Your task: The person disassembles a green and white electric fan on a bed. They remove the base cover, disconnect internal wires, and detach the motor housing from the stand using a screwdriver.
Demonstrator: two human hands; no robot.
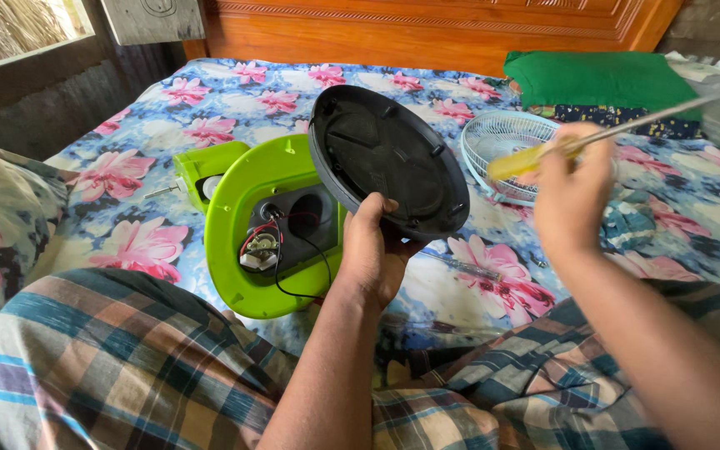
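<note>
Presently, a round black cover (389, 158) is held by its lower rim in the closed left hand (374, 250), raised over the bed (127, 142). It is judged light, stiff plastic, best taken at the rim. A yellow-handled screwdriver (543, 154) is clasped in the shut right hand (572, 196). A green fan base (268, 225) with exposed wires is propped near the bed's near edge; a pale fan guard (502, 150) lies beyond. No labels are seen.
</note>
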